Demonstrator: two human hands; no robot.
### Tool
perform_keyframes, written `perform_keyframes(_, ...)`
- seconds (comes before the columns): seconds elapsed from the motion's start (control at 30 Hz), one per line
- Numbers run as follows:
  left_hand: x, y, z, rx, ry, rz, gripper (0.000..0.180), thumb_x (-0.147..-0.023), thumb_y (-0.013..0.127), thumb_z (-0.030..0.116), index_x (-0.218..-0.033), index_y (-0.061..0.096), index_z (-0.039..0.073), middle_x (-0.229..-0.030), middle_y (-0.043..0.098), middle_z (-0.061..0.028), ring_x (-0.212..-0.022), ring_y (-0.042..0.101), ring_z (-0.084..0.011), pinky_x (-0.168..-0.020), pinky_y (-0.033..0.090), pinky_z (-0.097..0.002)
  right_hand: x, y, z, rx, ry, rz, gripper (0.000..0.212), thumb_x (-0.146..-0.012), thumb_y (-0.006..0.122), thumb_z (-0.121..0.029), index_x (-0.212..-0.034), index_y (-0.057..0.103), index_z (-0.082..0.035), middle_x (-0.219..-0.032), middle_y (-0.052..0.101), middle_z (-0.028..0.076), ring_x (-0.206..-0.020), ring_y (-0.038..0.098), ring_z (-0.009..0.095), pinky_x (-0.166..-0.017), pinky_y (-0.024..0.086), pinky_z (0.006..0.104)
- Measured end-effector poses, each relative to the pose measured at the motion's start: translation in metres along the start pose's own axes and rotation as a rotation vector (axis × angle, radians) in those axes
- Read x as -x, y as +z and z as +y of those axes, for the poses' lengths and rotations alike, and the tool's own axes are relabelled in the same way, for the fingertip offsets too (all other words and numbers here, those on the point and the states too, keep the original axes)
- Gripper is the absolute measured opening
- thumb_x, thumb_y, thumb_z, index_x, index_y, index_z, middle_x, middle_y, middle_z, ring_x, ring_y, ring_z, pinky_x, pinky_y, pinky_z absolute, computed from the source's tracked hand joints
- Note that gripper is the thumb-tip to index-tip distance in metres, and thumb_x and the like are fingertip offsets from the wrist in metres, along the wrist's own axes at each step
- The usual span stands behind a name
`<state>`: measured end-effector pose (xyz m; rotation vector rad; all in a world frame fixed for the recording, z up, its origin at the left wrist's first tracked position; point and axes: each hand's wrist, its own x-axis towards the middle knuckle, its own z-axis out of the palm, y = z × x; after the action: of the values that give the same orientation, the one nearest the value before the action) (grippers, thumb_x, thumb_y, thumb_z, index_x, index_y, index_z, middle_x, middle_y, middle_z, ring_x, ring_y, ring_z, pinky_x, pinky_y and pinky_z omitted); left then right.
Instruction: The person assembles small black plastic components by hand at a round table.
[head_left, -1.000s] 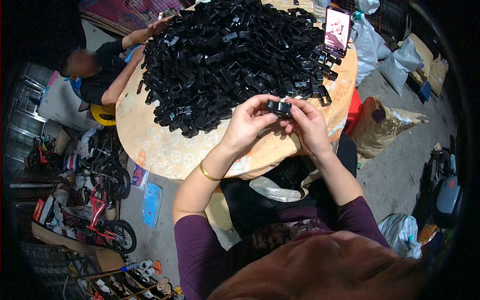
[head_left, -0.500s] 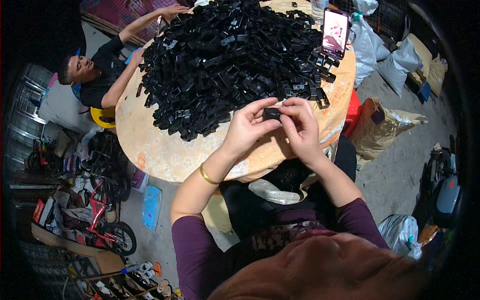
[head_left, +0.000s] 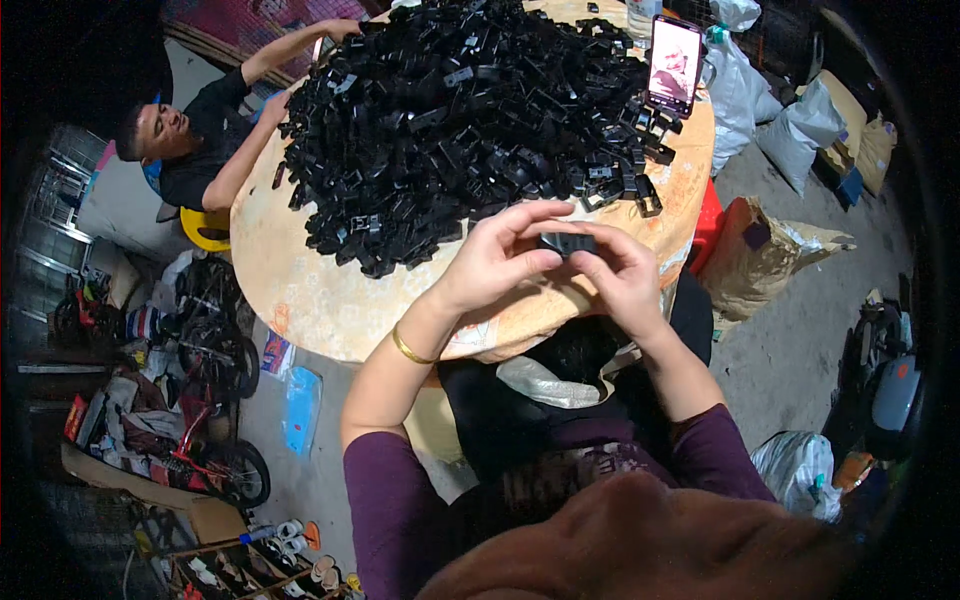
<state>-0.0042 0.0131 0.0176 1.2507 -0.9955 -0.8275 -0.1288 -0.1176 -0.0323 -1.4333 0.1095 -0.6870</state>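
The small part [head_left: 566, 243] I hold is black, matching the black pile [head_left: 460, 120]; the tablecloth [head_left: 330, 320] is peach-orange with a pale floral print. My sleeves [head_left: 395, 490] are deep purple, my bangle [head_left: 413, 347] gold. Around me I see a tan sack [head_left: 745, 270], white sacks [head_left: 803, 130], a light-blue panel [head_left: 301, 410] and a red bicycle frame [head_left: 190, 437].

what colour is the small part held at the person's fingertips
The small part is black, showing best in the head view, the only one here.
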Motion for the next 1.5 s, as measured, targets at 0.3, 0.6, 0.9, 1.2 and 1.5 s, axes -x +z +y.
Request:
perform_keyframes(0.3, 0.013, -0.044, 0.032, -0.839, -0.196, 0.305, 0.025, -0.074, 0.07, 0.015, -0.09, 0.062, -0.001, -0.068, 0.061, -0.008, -0.061, 0.057, -0.012, -0.054, 0.046, -0.0251, 0.028, -0.044, -0.038, 0.789, -0.161, -0.658, 0.028, -0.073, 0.07, -0.023, -0.088, 0.063, -0.001, -0.081, 0.063, 0.015, -0.077, 0.061, 0.032, -0.068, 0.048, 0.0377)
perform_keyframes(0.6, 0.011, -0.023, 0.01, -1.337, -0.029, 0.264, 0.034, -0.068, 0.069, 0.006, -0.101, 0.062, 0.006, -0.093, 0.051, -0.0157, -0.086, 0.054, -0.0325, -0.075, 0.046, -0.0374, 0.002, 0.004, -0.023, 0.682, -0.395, -0.484, 0.022, -0.075, 0.066, -0.014, -0.093, 0.062, -0.003, -0.088, 0.062, 0.01, -0.08, 0.059, 0.027, -0.07, 0.048, 0.0347)
perform_keyframes(0.9, 0.003, -0.021, -0.002, -1.35, 0.103, 0.294, 0.023, -0.064, 0.069, 0.003, -0.086, 0.063, 0.001, -0.095, 0.053, -0.0127, -0.09, 0.052, -0.0298, -0.078, 0.045, -0.0361, -0.028, 0.035, 0.008, 0.898, -0.602, -0.382, 0.027, -0.069, 0.066, -0.011, -0.093, 0.057, -0.004, -0.086, 0.055, 0.008, -0.084, 0.051, 0.026, -0.076, 0.045, 0.0333)
perform_keyframes(1.2, -0.006, -0.018, 0.0, -0.274, -0.112, 0.417, 0.022, -0.08, 0.063, 0.001, -0.101, 0.058, -0.002, -0.088, 0.062, -0.0046, -0.068, 0.059, -0.0086, -0.061, 0.049, -0.0209, -0.035, -0.002, 0.001, 0.505, -0.246, -0.025, 0.029, -0.071, 0.07, -0.008, -0.098, 0.061, -0.002, -0.086, 0.057, 0.011, -0.077, 0.059, 0.023, -0.067, 0.048, 0.0288)
perform_keyframes(1.5, -0.008, -0.005, -0.017, 0.256, -0.168, 0.269, 0.04, -0.087, 0.054, 0.0, -0.124, 0.043, -0.005, -0.097, 0.06, -0.0087, -0.081, 0.061, -0.0125, -0.074, 0.052, -0.0228, -0.033, 0.017, 0.01, 0.405, -0.421, 0.12, 0.023, -0.071, 0.067, 0.0, -0.092, 0.06, 0.001, -0.09, 0.055, 0.012, -0.081, 0.057, 0.023, -0.069, 0.047, 0.0293)
